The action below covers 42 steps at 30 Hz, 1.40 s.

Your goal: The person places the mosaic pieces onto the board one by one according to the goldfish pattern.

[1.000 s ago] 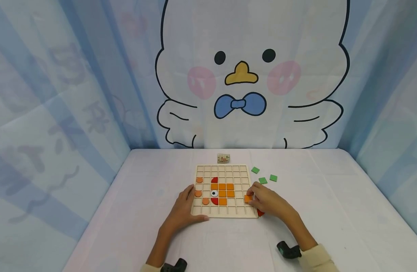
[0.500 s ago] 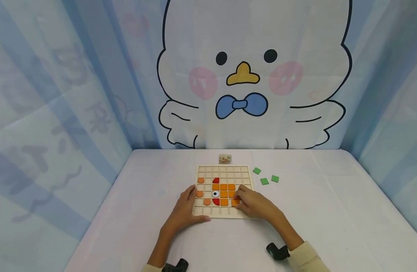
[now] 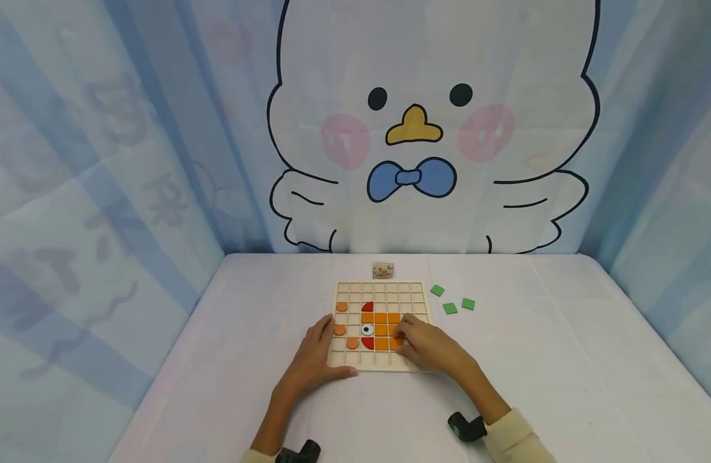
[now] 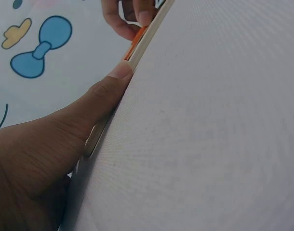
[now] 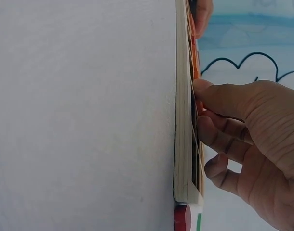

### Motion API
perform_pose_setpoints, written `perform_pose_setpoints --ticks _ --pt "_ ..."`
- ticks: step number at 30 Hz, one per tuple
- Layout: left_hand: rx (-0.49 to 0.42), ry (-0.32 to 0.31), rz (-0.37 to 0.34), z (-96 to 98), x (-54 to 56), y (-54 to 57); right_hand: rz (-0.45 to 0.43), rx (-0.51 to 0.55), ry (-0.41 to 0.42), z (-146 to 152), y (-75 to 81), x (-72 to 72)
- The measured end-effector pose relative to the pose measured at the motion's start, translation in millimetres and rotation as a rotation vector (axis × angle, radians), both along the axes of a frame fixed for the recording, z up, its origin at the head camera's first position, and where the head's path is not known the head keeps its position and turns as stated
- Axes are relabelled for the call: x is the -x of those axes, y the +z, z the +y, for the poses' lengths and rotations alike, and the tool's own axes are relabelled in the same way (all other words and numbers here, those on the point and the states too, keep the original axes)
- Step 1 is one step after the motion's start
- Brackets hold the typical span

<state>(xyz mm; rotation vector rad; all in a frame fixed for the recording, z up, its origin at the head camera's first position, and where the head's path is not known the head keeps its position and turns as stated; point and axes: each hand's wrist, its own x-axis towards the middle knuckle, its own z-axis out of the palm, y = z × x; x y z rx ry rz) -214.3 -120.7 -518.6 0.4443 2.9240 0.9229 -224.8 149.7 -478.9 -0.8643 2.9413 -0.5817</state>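
A wooden grid board (image 3: 384, 361) lies flat on the table. My left hand (image 3: 309, 360) rests around its near left corner, the thumb (image 4: 108, 86) straight against the front edge. My right hand (image 3: 433, 346) pinches an orange square tile (image 3: 395, 344) down at a cell in the lower middle rows, right beside another orange tile. More orange squares (image 3: 381, 329) fill cells above it. On the board also sit two red rounded pieces (image 3: 368, 344), a white eye disc (image 3: 367, 329) and several orange discs (image 3: 352, 343). My right fingers partly cover the tiles under them.
Three green tiles (image 3: 450, 308) lie to the right of the board's far end. A small patterned item (image 3: 383, 270) stands behind the board. By the board's right corner, a red piece (image 5: 182, 217) shows in the right wrist view. A printed curtain (image 3: 413, 212) hangs behind the table.
My right hand has carried the orange square tile leftward from the board's right edge to a cell beside the other orange tiles. The left hand has stayed at the corner.
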Motion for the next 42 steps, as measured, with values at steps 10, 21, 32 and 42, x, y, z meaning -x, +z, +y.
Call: perform_pose_setpoints --ticks 10,21,32,42 --pt "-0.013 -0.005 0.013 -0.8 1.0 1.4 0.008 0.011 0.012 0 3.5 0.3" --pt "0.0 -0.006 0.022 -0.2 2.9 1.3 -0.019 0.021 0.005 1 5.1 2.5" --pt "-0.017 0.003 0.011 -0.1 -2.1 -2.5 -0.059 0.052 -0.024 6 1.5 3.9" --pt "0.006 -0.011 0.031 -0.8 0.5 -0.8 -0.027 0.078 -0.108 25 1.8 14.0"
